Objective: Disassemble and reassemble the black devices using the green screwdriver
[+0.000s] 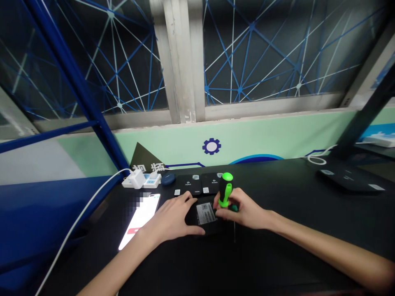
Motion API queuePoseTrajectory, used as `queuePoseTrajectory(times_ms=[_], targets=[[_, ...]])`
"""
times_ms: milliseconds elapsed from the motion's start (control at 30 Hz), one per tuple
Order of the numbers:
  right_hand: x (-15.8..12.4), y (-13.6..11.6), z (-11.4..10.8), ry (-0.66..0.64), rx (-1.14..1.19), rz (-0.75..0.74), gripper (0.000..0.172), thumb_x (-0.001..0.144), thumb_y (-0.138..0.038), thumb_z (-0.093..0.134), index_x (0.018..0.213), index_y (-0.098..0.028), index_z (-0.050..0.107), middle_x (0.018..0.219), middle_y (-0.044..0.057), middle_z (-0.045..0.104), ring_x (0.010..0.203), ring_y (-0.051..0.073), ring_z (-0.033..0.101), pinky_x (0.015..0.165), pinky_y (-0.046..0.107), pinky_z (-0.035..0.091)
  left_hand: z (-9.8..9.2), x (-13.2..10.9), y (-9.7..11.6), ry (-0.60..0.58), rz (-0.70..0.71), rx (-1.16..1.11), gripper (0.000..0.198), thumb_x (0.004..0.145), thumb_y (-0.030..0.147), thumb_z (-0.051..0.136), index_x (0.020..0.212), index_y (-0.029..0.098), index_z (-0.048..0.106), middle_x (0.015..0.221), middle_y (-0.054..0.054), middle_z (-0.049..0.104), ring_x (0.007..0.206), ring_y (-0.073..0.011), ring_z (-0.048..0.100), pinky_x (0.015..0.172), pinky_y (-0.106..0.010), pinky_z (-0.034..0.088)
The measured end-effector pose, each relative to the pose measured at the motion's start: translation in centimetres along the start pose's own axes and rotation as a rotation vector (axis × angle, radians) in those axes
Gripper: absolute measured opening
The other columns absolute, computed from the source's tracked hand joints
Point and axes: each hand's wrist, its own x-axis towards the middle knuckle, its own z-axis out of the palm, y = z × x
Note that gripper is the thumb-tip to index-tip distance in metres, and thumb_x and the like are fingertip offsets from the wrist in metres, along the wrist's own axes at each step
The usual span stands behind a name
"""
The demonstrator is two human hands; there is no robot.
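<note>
My right hand (247,209) has its fingers closed round a green-and-black screwdriver (226,190), held upright over the right side of a black box. A second, darker green piece (235,208) shows between those fingers, and a thin shaft (234,232) hangs below it; whether they belong together I cannot tell. The screwdriver's tip is hidden. The black box (211,228) lies on the table with a silver-white printed label (206,213) facing up. My left hand (175,216) spans the box's left side, fingers at the back edge and thumb along the front, gripping it.
Behind the box sit two flat black boxes (189,185) (211,183). A lit phone (142,220) lies left, near a white power strip (153,181), plug (136,179) and dark blue round item (168,179). Another black device (348,177) is far right, by a white cable (316,159).
</note>
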Motion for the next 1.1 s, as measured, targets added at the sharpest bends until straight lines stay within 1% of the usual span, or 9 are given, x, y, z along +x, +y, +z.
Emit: queuePoseTrajectory(times_ms=[67,167,333,500,733,867,1000,1067,1100], targets=[[-0.2,0.7,0.0,-0.005,0.105,0.06,0.024,0.079,-0.038,0.077,0.079,-0.017,0.067,0.07,0.002,0.065,0.061,0.016,0.062,0.056,0.026,0.053,-0.1,0.3,-0.3,-0.007,0.013,-0.01,0.08,0.07,0.077,0.064,0.131,0.025,0.058,0.112,-0.007,0.062,0.089,-0.0309,0.067,0.07,-0.037,0.051],[-0.5,1.5,0.3,0.02,0.194,0.118,0.024,0.08,-0.04,0.076,0.078,-0.017,0.069,0.068,0.002,0.068,0.063,0.017,0.066,0.058,0.026,0.055,0.0,0.5,-0.6,-0.013,0.026,-0.035,0.082,0.07,0.079,0.062,0.132,0.026,0.056,0.114,-0.006,0.06,0.091,-0.0305,0.066,0.072,-0.037,0.051],[-0.8,1.5,0.9,0.101,0.126,0.098,0.025,0.08,-0.039,0.077,0.075,-0.015,0.07,0.064,0.004,0.07,0.056,0.015,0.064,0.053,0.023,0.051,0.6,0.4,-1.1,-0.046,0.018,-0.072,0.088,0.072,0.081,0.059,0.14,0.026,0.05,0.126,-0.007,0.055,0.103,-0.0323,0.063,0.08,-0.04,0.052],[-1.0,1.5,1.5,0.202,0.041,0.05,0.026,0.083,-0.039,0.074,0.073,-0.015,0.069,0.067,0.004,0.071,0.059,0.015,0.065,0.055,0.023,0.049,1.2,-0.1,-1.2,-0.047,-0.018,-0.088,0.081,0.078,0.075,0.059,0.144,0.032,0.044,0.142,-0.006,0.046,0.117,-0.0349,0.057,0.089,-0.044,0.05],[-1.1,1.4,1.6,0.27,-0.029,0.033,0.029,0.079,-0.04,0.078,0.068,-0.016,0.066,0.065,0.002,0.069,0.058,0.013,0.062,0.055,0.022,0.047,0.9,-0.1,-0.9,-0.01,-0.006,-0.122,0.072,0.079,0.069,0.063,0.14,0.033,0.049,0.133,-0.004,0.052,0.106,-0.0302,0.063,0.084,-0.04,0.052],[-1.0,1.4,1.9,0.275,0.022,0.035,0.031,0.076,-0.04,0.08,0.067,-0.016,0.064,0.065,0.001,0.068,0.059,0.014,0.062,0.056,0.022,0.049,0.9,0.1,-0.8,0.002,0.003,-0.121,0.071,0.079,0.069,0.063,0.138,0.031,0.05,0.132,-0.004,0.054,0.103,-0.0292,0.063,0.084,-0.04,0.051],[-1.2,1.1,1.8,0.296,0.159,0.04,0.023,0.082,-0.037,0.075,0.078,-0.017,0.065,0.07,0.002,0.067,0.06,0.013,0.061,0.056,0.023,0.051,0.9,0.0,-0.7,0.01,0.013,-0.13,0.067,0.081,0.066,0.063,0.138,0.032,0.051,0.131,-0.004,0.054,0.104,-0.0283,0.063,0.084,-0.039,0.051],[-1.3,0.9,1.4,0.351,0.232,0.042,0.019,0.088,-0.034,0.07,0.097,-0.019,0.062,0.076,0.002,0.067,0.062,0.013,0.061,0.056,0.024,0.051,0.9,0.0,-0.7,0.015,0.013,-0.131,0.063,0.084,0.064,0.061,0.137,0.031,0.051,0.129,-0.004,0.055,0.103,-0.0274,0.063,0.083,-0.038,0.051],[-1.4,0.9,1.1,0.388,0.254,0.033,0.025,0.09,-0.032,0.067,0.111,-0.021,0.058,0.078,0.001,0.067,0.063,0.013,0.061,0.057,0.024,0.051,0.9,0.0,-0.7,0.02,0.016,-0.132,0.06,0.086,0.062,0.06,0.136,0.031,0.051,0.128,-0.004,0.056,0.102,-0.0268,0.063,0.082,-0.038,0.051]])
